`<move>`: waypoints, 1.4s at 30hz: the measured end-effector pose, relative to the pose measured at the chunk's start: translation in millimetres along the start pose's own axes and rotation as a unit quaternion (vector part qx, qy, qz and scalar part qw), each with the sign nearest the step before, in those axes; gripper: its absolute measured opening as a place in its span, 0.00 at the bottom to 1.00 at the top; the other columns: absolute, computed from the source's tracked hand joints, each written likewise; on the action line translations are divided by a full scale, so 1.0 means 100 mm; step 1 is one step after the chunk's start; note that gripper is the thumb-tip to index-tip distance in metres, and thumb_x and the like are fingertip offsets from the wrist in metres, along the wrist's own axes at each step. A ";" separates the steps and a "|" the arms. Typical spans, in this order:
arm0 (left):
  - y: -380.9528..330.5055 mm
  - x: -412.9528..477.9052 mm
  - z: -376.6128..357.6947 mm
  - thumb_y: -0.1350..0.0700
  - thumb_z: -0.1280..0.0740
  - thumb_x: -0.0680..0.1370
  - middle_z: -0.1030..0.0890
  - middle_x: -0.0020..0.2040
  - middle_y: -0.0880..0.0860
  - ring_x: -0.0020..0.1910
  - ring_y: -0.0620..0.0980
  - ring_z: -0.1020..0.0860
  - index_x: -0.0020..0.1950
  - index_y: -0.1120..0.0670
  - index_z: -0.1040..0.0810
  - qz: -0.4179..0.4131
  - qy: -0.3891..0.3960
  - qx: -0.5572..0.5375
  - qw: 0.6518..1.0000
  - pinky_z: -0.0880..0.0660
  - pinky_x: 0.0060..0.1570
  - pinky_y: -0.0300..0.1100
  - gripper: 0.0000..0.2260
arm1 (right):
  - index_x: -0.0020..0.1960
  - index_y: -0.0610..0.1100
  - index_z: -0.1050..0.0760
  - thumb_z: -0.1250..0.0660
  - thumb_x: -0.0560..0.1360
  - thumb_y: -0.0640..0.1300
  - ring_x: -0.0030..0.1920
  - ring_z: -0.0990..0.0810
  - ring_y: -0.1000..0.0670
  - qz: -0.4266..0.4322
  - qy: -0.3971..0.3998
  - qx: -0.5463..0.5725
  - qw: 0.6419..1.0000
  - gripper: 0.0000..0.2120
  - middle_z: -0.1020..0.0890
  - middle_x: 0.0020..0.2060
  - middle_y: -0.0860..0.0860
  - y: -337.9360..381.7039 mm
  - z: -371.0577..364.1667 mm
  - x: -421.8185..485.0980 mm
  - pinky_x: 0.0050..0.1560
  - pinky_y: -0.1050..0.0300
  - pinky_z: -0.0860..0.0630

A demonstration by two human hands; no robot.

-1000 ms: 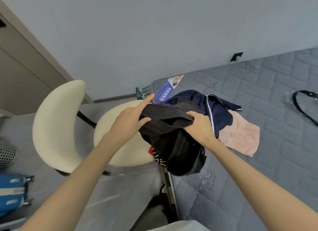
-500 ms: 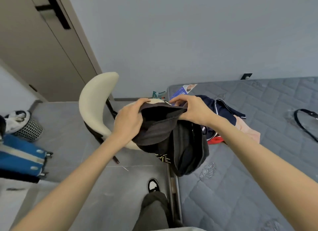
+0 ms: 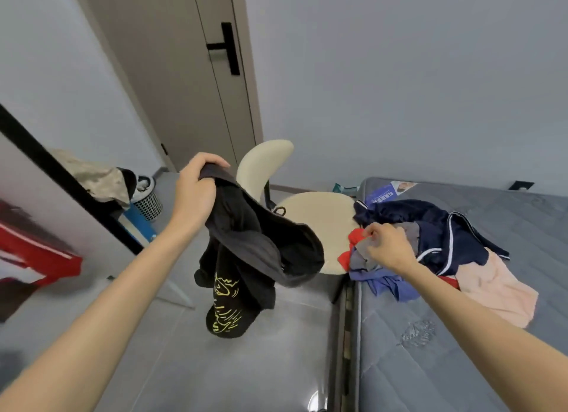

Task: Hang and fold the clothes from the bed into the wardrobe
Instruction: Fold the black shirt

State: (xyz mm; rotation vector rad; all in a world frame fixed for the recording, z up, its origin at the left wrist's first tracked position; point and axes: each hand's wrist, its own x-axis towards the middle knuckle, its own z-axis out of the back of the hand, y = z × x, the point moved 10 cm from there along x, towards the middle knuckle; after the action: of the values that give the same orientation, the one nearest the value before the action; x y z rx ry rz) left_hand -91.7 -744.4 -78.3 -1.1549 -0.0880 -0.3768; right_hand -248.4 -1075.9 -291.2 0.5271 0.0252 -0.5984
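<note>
My left hand point(image 3: 196, 193) is shut on a black garment with yellow print point(image 3: 246, 258), which hangs above the floor beside the bed. My right hand point(image 3: 388, 248) pinches a grey garment point(image 3: 359, 259) at the near edge of the clothes pile on the bed point(image 3: 461, 335). In the pile lie a red piece point(image 3: 356, 236), a navy jacket with white piping point(image 3: 436, 227), a blue piece point(image 3: 390, 284) and a pink piece point(image 3: 498, 291).
A cream chair point(image 3: 310, 215) stands between the hanging garment and the bed. A closed door with a black handle point(image 3: 224, 49) is behind it. A mesh basket point(image 3: 147, 198) and a blue case point(image 3: 138, 224) sit at the left, by a black-framed panel point(image 3: 61, 178).
My right hand let go of the black garment and moved down to the pile on the bed. My left hand lifted the black garment up and left, so it now hangs free.
</note>
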 end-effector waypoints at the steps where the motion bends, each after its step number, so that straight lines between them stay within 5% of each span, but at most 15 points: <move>1: -0.02 -0.01 0.14 0.73 0.49 0.71 0.24 0.45 0.40 0.44 0.30 0.28 0.47 0.53 0.24 -0.001 -0.008 -0.004 1.000 0.34 0.40 0.23 0.20 | 0.58 0.50 0.26 0.34 0.65 0.50 0.58 0.28 0.41 0.003 0.061 0.011 0.998 0.21 0.24 0.52 0.46 0.16 -0.22 -0.02 0.54 0.52 0.32; 4: -0.06 -0.11 0.45 0.73 0.49 0.71 0.24 0.46 0.40 0.46 0.30 0.28 0.48 0.53 0.23 -0.007 -0.004 -0.008 1.000 0.33 0.42 0.24 0.21 | 0.71 0.52 0.37 0.26 0.68 0.54 0.69 0.34 0.45 0.047 0.211 0.122 0.969 0.35 0.31 0.67 0.45 1.01 -0.91 -0.27 0.67 0.50 0.34; 10: 0.06 -0.42 1.22 0.71 0.45 0.75 0.20 0.51 0.42 0.54 0.37 0.25 0.48 0.48 0.21 0.004 -0.016 -0.014 1.000 0.29 0.50 0.28 0.20 | 0.76 0.56 0.46 0.27 0.65 0.64 0.73 0.37 0.44 0.062 0.286 0.251 0.923 0.47 0.37 0.74 0.50 2.47 -1.82 -0.86 0.70 0.46 0.35; 12: 0.07 -0.56 1.49 0.72 0.45 0.75 0.20 0.53 0.46 0.54 0.40 0.25 0.47 0.50 0.22 0.003 -0.047 -0.027 0.999 0.31 0.48 0.25 0.20 | 0.72 0.54 0.37 0.27 0.68 0.60 0.65 0.27 0.46 0.054 0.303 0.214 0.927 0.37 0.27 0.66 0.50 2.64 -2.11 -1.07 0.63 0.51 0.28; 15: 0.19 -0.79 1.93 0.72 0.44 0.76 0.20 0.53 0.48 0.52 0.39 0.25 0.50 0.54 0.21 0.010 -0.104 -0.054 0.993 0.31 0.51 0.27 0.17 | 0.62 0.48 0.24 0.33 0.74 0.48 0.52 0.20 0.45 0.045 0.222 0.142 0.964 0.17 0.18 0.53 0.47 2.57 -2.25 -1.24 0.54 0.51 0.22; 19: 0.70 -1.11 2.72 0.71 0.46 0.75 0.21 0.49 0.46 0.53 0.46 0.25 0.47 0.50 0.21 0.063 -0.238 -0.124 0.961 0.28 0.55 0.40 0.20 | 0.58 0.48 0.22 0.40 0.73 0.39 0.51 0.20 0.40 -0.027 0.143 0.127 0.981 0.16 0.18 0.49 0.43 2.27 -1.99 -1.15 0.49 0.53 0.24; 21: 0.98 -1.28 3.03 0.72 0.47 0.74 0.23 0.50 0.46 0.55 0.48 0.26 0.48 0.52 0.22 0.092 -0.294 -0.109 0.945 0.29 0.55 0.37 0.20 | 0.56 0.46 0.22 0.40 0.72 0.40 0.44 0.18 0.41 -0.054 0.112 0.146 0.981 0.15 0.17 0.44 0.43 2.18 -1.76 -1.04 0.46 0.53 0.22; 24: 1.31 -1.46 3.29 0.74 0.48 0.71 0.23 0.53 0.49 0.58 0.51 0.27 0.51 0.56 0.23 0.106 -0.290 0.042 0.950 0.32 0.51 0.31 0.21 | 0.52 0.38 0.23 0.44 0.71 0.36 0.31 0.17 0.40 -0.086 0.109 0.236 0.962 0.14 0.18 0.35 0.41 2.22 -1.51 -0.90 0.40 0.45 0.17; 26: 1.57 -1.56 3.42 0.73 0.48 0.71 0.23 0.51 0.51 0.55 0.55 0.25 0.53 0.55 0.23 0.126 -0.246 0.198 0.941 0.31 0.50 0.40 0.22 | 0.57 0.36 0.25 0.47 0.74 0.33 0.33 0.18 0.37 -0.089 0.103 0.321 0.937 0.17 0.19 0.44 0.39 2.41 -1.30 -0.84 0.36 0.43 0.18; 28: 1.90 -1.65 3.49 0.71 0.46 0.72 0.26 0.49 0.52 0.50 0.60 0.25 0.58 0.52 0.23 0.166 -0.155 0.374 0.899 0.28 0.49 0.48 0.23 | 0.59 0.38 0.29 0.49 0.76 0.32 0.38 0.20 0.39 -0.081 0.090 0.426 0.896 0.16 0.25 0.55 0.42 2.68 -1.07 -0.81 0.33 0.46 0.18; 32: 2.28 -1.73 3.35 0.66 0.43 0.75 0.31 0.49 0.55 0.47 0.61 0.23 0.61 0.47 0.23 0.253 0.032 0.538 0.804 0.25 0.48 0.51 0.21 | 0.61 0.43 0.33 0.52 0.79 0.36 0.38 0.24 0.43 -0.089 0.146 0.420 0.891 0.14 0.28 0.52 0.42 2.97 -0.93 -0.82 0.36 0.49 0.23; 35: 2.30 -1.76 3.23 0.68 0.45 0.74 0.20 0.43 0.55 0.36 0.54 0.18 0.53 0.52 0.20 0.307 0.055 0.474 0.823 0.20 0.42 0.48 0.18 | 0.62 0.45 0.29 0.53 0.78 0.35 0.41 0.26 0.43 -0.071 0.119 0.368 0.919 0.19 0.27 0.56 0.43 2.99 -0.88 -0.75 0.43 0.50 0.26; 38: 2.45 -1.96 3.28 0.67 0.49 0.77 0.19 0.46 0.60 0.29 0.56 0.19 0.55 0.57 0.27 0.434 -0.085 0.191 0.876 0.19 0.34 0.47 0.14 | 0.58 0.40 0.27 0.50 0.77 0.35 0.40 0.25 0.43 -0.044 0.121 0.267 0.955 0.16 0.26 0.51 0.42 2.92 -0.86 -0.68 0.39 0.53 0.26; 42: 2.58 -2.10 3.05 0.66 0.48 0.81 0.24 0.55 0.61 0.43 0.58 0.24 0.51 0.60 0.30 0.483 -0.230 -0.128 0.835 0.24 0.48 0.55 0.08 | 0.56 0.46 0.28 0.43 0.72 0.38 0.47 0.22 0.42 0.097 0.174 -0.082 0.976 0.14 0.24 0.49 0.46 2.99 -0.93 -0.73 0.42 0.53 0.22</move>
State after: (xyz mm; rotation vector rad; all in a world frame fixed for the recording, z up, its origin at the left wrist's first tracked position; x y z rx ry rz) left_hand -163.7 -327.1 -234.5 -1.3819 0.1365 0.8228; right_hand -134.4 -783.6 -220.0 0.4627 0.3489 -0.3035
